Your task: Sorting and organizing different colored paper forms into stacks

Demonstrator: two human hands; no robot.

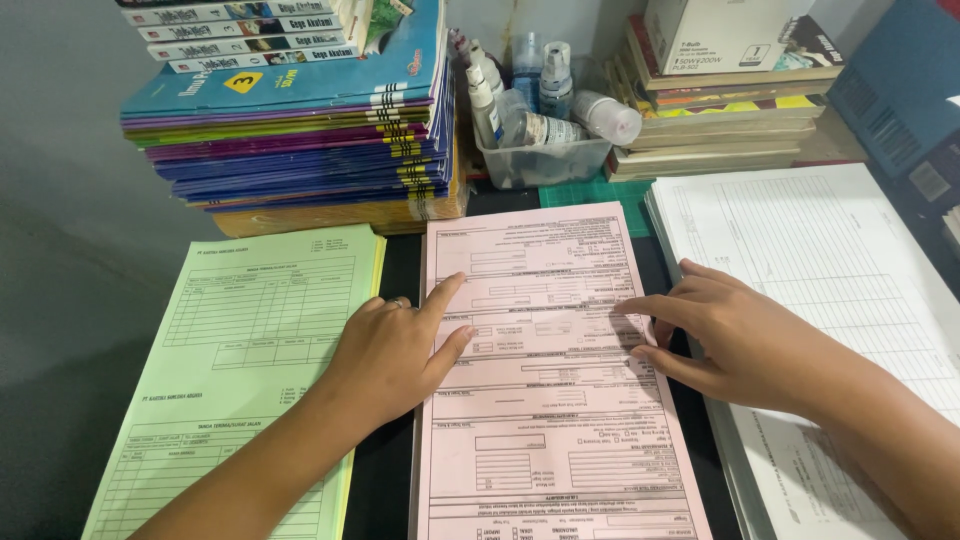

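Note:
A stack of pink printed forms (560, 420) lies in the middle of the dark desk. My left hand (395, 350), a ring on one finger, rests flat on the stack's left edge with its fingers spread on the top sheet. My right hand (725, 330) touches the right edge of the same sheet with its fingertips, thumb underneath the side. To the left lies a pile of green forms (240, 340). On the right is a pile of white ruled sheets (830, 270). Neither hand grips anything.
A tall stack of coloured books (300, 130) stands at the back left. A clear plastic tub (545, 160) holds several small spray bottles. More books with a white box (720, 30) on top sit at the back right. A blue binder (900, 90) leans at the far right.

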